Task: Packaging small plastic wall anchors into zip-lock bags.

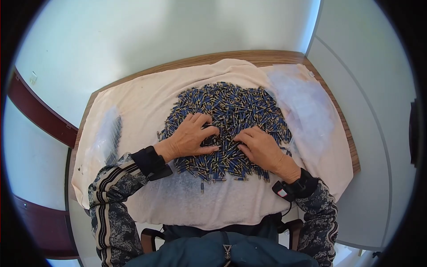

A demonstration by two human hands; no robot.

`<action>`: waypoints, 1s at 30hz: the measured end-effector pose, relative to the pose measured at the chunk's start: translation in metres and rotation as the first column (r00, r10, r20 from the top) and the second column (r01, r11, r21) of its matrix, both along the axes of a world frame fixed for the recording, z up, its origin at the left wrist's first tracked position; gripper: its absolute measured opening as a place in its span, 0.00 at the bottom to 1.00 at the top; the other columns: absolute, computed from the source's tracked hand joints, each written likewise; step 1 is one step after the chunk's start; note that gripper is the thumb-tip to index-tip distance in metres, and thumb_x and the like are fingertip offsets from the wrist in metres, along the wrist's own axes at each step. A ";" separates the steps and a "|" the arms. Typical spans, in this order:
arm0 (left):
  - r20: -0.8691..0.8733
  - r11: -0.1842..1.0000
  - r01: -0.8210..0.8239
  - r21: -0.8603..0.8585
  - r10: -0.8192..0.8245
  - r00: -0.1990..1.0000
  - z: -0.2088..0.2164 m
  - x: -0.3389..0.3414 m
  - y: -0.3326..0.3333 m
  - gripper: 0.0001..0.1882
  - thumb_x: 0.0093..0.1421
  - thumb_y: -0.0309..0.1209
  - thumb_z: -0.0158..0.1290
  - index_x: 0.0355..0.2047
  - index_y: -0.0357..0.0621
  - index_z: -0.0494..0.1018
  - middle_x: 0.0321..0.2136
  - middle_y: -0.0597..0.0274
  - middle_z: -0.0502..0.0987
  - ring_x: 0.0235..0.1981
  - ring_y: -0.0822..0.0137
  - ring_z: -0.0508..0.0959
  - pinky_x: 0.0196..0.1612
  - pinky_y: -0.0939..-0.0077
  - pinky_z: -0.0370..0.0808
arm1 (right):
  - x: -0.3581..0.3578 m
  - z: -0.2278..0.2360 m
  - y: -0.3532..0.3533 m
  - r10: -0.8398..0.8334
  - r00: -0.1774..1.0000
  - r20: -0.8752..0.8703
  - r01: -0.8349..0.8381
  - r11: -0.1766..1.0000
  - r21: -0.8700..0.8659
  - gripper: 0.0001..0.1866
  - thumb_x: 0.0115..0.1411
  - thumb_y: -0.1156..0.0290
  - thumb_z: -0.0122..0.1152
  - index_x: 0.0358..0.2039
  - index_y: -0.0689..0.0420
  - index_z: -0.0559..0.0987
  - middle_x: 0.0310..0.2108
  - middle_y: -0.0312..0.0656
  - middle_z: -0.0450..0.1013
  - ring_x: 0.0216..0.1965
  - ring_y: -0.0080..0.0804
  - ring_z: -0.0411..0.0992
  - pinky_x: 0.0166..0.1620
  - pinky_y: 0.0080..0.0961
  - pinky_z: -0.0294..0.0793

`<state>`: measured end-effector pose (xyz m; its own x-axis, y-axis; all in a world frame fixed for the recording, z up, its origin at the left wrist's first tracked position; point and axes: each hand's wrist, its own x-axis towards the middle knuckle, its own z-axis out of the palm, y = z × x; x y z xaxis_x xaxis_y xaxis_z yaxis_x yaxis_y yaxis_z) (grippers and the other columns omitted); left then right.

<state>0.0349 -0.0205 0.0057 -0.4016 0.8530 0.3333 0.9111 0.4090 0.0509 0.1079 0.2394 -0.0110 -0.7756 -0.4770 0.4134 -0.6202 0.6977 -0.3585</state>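
A wide heap of small slim blue pieces with gold-coloured ends [222, 102] lies in the middle of the towel-covered table. My left hand [191, 135] rests on the heap's left part, fingers curled and thumb stretched toward the right. Several of the blue-and-gold pieces sit in the hollow between its fingers and thumb. Just right of it, my right hand [263, 149] reaches into the heap with bent fingers drawn together. Its fingertips touch the pieces, and what they pinch is hidden. A small gap separates the two hands.
A clear plastic bag [106, 138] with a row of dark pieces lies on the left of the pale towel [142, 98]. Crumpled clear plastic bags [307, 107] lie at the right. A wooden table edge [262, 55] meets the wall behind. Chair armrests [149, 240] flank me.
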 end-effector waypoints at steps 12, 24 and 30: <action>0.322 0.937 -0.106 0.332 -0.007 0.947 -0.013 -0.043 0.006 0.12 0.52 0.34 0.63 0.33 0.44 0.73 0.31 0.64 0.75 0.24 0.64 0.74 0.29 0.73 0.71 | -0.025 0.046 -0.022 0.021 0.875 0.483 0.194 0.901 -0.389 0.08 0.57 0.77 0.61 0.38 0.61 0.81 0.27 0.41 0.78 0.27 0.26 0.76 0.33 0.22 0.75; 0.463 0.949 -0.295 0.111 0.214 0.860 0.022 -0.015 -0.038 0.34 0.55 0.48 0.63 0.58 0.47 0.70 0.51 0.47 0.72 0.51 0.56 0.73 0.56 0.63 0.70 | -0.067 0.016 0.005 -0.060 0.998 0.010 0.060 0.998 -0.014 0.27 0.59 0.56 0.64 0.55 0.55 0.75 0.49 0.50 0.75 0.51 0.43 0.71 0.55 0.34 0.68; 0.220 0.931 -0.344 -0.124 0.364 0.905 0.008 0.014 -0.048 0.44 0.50 0.58 0.62 0.62 0.52 0.64 0.54 0.45 0.67 0.56 0.48 0.67 0.58 0.57 0.67 | -0.056 0.014 -0.016 -0.149 0.983 0.106 0.124 0.969 0.214 0.44 0.52 0.41 0.65 0.65 0.50 0.64 0.64 0.51 0.60 0.61 0.54 0.59 0.61 0.46 0.60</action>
<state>0.0492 -0.0682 0.0136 -0.7402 0.6600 0.1285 0.6712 0.7140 0.1991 0.0518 0.2230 0.0029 -0.8773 -0.4279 0.2172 -0.4749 0.8393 -0.2647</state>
